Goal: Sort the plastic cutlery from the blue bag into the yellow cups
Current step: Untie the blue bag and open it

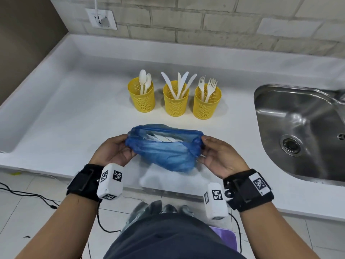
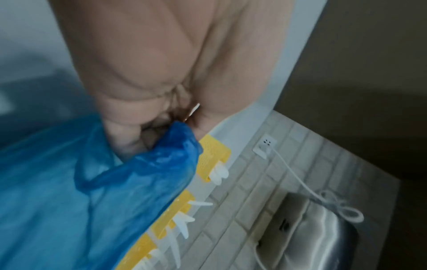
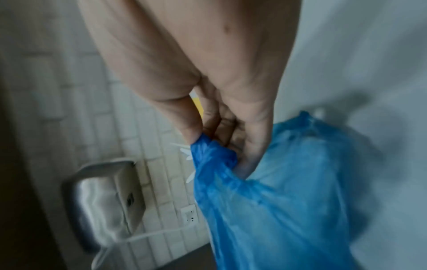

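Thin translucent blue plastic bag (image 1: pixel 164 147) stretched open between both hands just above the near edge of a white stone-look countertop (image 1: pixel 65 113). Left hand (image 1: pixel 112 152) pinching the bag's left rim between curled fingers and thumb; right hand (image 1: pixel 220 156) pinching the right rim likewise, fingers (image 3: pixel 231 131) bunched into the blue film. White plastic cutlery pieces (image 1: pixel 162 137) visible inside the mouth, between the two grips. Beyond the grip, further back on the counter, three yellow perforated cups in a row: left one (image 1: pixel 142 98) with white spoons, middle one (image 1: pixel 175 101) with white knives, right one (image 1: pixel 206 103) with white forks. To the right of the right hand, a stainless steel sink (image 1: pixel 298 128) set into the counter. Behind, a pale brick-tile wall (image 1: pixel 205 21) with a white wall socket (image 1: pixel 101 18) and plugged-in white cable. Below, light floor tiles (image 1: pixel 28 212) with black cables.
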`<state>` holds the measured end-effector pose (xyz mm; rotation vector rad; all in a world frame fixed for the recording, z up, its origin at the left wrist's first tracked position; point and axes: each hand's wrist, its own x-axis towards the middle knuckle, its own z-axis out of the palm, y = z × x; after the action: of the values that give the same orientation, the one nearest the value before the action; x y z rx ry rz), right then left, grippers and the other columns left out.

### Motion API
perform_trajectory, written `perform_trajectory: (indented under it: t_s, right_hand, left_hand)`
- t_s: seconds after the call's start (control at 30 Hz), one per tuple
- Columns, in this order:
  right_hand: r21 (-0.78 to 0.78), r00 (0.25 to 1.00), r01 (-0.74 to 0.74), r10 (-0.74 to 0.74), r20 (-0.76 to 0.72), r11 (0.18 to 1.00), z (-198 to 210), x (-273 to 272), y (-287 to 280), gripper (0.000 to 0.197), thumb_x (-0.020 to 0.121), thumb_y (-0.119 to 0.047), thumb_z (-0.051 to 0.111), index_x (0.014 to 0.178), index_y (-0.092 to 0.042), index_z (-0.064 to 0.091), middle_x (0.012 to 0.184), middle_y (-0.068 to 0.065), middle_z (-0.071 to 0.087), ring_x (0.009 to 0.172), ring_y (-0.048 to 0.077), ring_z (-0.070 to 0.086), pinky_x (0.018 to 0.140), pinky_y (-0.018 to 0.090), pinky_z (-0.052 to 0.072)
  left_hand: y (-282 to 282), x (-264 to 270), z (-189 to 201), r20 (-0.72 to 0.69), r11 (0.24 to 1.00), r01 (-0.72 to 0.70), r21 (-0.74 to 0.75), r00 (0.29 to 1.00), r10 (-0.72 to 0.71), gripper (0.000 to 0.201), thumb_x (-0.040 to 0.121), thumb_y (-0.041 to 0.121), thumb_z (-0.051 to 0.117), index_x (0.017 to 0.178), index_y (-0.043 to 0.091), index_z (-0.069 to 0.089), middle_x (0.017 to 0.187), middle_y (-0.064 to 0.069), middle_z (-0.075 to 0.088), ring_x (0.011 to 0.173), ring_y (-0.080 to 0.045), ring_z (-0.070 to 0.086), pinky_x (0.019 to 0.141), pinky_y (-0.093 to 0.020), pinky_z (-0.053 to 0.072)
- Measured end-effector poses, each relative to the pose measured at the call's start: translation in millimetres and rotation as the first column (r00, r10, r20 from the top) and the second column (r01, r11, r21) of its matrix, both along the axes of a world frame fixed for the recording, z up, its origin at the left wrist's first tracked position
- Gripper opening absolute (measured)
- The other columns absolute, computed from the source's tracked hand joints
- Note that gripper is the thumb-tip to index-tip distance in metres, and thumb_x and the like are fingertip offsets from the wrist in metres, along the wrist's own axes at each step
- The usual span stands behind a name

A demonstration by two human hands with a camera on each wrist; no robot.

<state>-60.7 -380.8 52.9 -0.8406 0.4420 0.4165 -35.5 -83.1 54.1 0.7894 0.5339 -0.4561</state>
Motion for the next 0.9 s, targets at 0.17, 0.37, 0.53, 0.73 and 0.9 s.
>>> perform_trajectory:
  t_s: [0.17,0.37,0.53,0.73,0.9]
  right_hand:
    - [0.261,0.981,0.18,-0.154,-0.118,0.948,-14.9,15.0,20.3,0.018,0.096,-0.012,0.053,0.084,-0.004,0.064,0.076,0.01,0.066,0.073,0.025,0.072,0.079,0.04,0.059]
    - [0.442,0.992,0.097,-0.051,-0.115,0.892,-30.6,38.8,28.4,0.032,0.082,-0.009,0.058,0.063,-0.021,0.036,0.049,-0.006,0.024,0.046,0.007,0.015,0.033,0.022,0.029]
    - [-0.093,0.982,0.147,-0.156,-0.103,0.985,-27.5,47.2,37.3,0.02,0.093,-0.022,0.065,0.079,-0.018,0.052,0.056,-0.004,0.039,0.041,0.013,0.033,0.041,0.022,0.028]
    - [-0.786,0.956,0.27,-0.055,0.289,0.555,-29.5,34.8,45.1,0.012,0.093,-0.02,0.073,0.093,-0.011,0.066,0.078,-0.001,0.062,0.065,0.009,0.056,0.066,0.027,0.046]
    - [-0.505,0.972,0.233,-0.197,0.125,0.831,-22.6,39.4,45.2,0.037,0.101,-0.025,0.065,0.068,-0.014,0.052,0.051,-0.005,0.047,0.041,0.01,0.037,0.042,0.021,0.03]
  left_hand:
    - [6.0,10.3,0.5,-0.014,0.998,-0.018,-0.067,1.0,0.017,0.07,0.031,0.0,0.099,0.097,-0.007,0.075,0.091,-0.019,0.077,0.072,-0.028,0.078,0.054,-0.036,0.062]
    - [11.9,27.4,1.7,-0.134,0.981,0.115,0.157,0.987,-0.094,0.036,0.101,0.038,0.055,0.083,0.01,0.07,0.062,-0.003,0.07,0.049,-0.017,0.068,0.043,-0.023,0.054]
    - [27.2,27.6,-20.2,-0.013,0.873,0.276,0.401,0.955,-0.296,0.038,0.084,0.036,0.081,0.102,0.01,0.06,0.09,-0.005,0.055,0.073,-0.019,0.053,0.063,-0.032,0.041]
    - [21.6,24.4,-15.0,0.174,0.296,-0.029,0.955,0.862,-0.477,0.032,0.103,0.031,0.058,0.078,0.015,0.07,0.06,0.01,0.055,0.061,-0.012,0.047,0.058,-0.025,0.036]
    - [20.2,39.0,-18.0,0.099,0.869,0.017,0.495,0.992,-0.076,0.023,0.102,0.026,0.061,0.097,0.008,0.074,0.09,-0.005,0.078,0.077,-0.019,0.069,0.08,-0.032,0.055]
